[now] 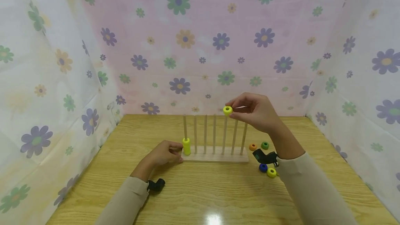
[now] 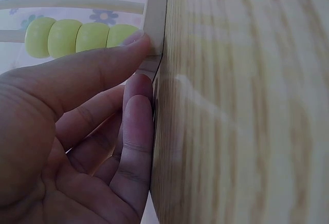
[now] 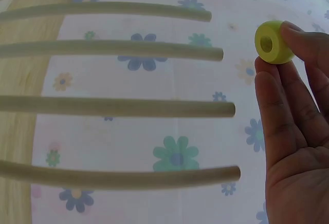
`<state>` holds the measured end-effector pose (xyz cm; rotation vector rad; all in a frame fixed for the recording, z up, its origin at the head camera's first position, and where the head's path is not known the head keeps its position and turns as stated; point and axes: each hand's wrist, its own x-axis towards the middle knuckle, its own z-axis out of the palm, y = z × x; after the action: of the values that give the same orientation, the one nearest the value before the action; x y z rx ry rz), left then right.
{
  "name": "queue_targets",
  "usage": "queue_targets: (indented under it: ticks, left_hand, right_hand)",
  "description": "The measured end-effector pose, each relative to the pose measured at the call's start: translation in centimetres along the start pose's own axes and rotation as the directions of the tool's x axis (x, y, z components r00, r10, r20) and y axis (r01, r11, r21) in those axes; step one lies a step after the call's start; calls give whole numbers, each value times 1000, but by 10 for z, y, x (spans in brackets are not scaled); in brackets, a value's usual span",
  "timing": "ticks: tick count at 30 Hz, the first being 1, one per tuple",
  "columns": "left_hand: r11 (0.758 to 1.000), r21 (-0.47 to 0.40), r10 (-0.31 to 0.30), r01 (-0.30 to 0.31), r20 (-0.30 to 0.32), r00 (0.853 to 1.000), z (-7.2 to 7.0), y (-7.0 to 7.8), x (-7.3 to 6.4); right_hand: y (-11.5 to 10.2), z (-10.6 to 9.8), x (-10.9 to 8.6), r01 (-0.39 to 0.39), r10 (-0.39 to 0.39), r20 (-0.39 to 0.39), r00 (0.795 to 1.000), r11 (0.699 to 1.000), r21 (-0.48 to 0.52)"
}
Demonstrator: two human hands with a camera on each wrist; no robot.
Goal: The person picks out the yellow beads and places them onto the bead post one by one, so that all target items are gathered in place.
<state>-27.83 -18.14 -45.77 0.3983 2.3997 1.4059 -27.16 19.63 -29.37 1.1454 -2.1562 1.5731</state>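
A wooden peg rack (image 1: 215, 157) with several upright pegs stands on the table. Several yellow beads (image 1: 186, 146) are stacked on its leftmost peg; the left wrist view shows these beads (image 2: 92, 39) side by side. My left hand (image 1: 163, 153) grips the left end of the rack's base, thumb (image 2: 103, 72) and fingers at its corner. Above the rack, my right hand (image 1: 256, 112) pinches one yellow bead (image 1: 227, 110) between thumb and fingertips. In the right wrist view this bead (image 3: 275, 42) is beyond the peg tips, apart from them, its hole facing the pegs.
Right of the rack lie loose beads: orange (image 1: 253, 147), green (image 1: 265, 145), blue (image 1: 263, 168) and yellow (image 1: 272, 173), partly near the black right wrist camera (image 1: 264, 156). Flowered cloth (image 1: 206, 44) stands behind and at both sides of the wooden table (image 1: 200, 190).
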Motion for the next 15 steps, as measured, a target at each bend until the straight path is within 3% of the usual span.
queue_targets:
  ticks: [15]
  left_hand:
    - [1000,-12,2,-2,6,1000,1,-1,0]
  right_hand:
    - [-8,24,18,-81,80,35,996,996,32]
